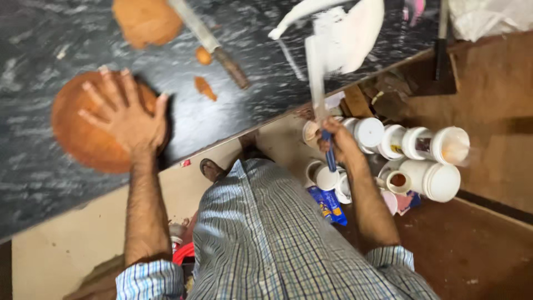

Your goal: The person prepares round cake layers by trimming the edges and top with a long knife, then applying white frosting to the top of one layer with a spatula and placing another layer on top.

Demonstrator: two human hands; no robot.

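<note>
Hands work apart at a dark marbled stone counter (233, 111), seen from above. The left hand (126, 114) lies flat, fingers spread, on a large round disc of orange-brown dough (83, 133) at the counter's left. The right hand (338, 145), off the counter's edge, is clenched around the blue handle of a long pale flat-bladed scraper (317, 83), whose blade points up over the counter, blurred.

Behind the disc lie a smaller lump of the same dough (145, 21), two small dough scraps (204, 72), and a wooden-handled knife (214, 47) set slantwise. A white cloth or sheet (350, 33) lies at the counter's far right.

Below the counter, on a brown floor, stand a cluster of white plastic jars with white lids (427, 161), some lying sideways. A blue packet (328, 204) lies just beside them, near the person's checked shirt (266, 233).
</note>
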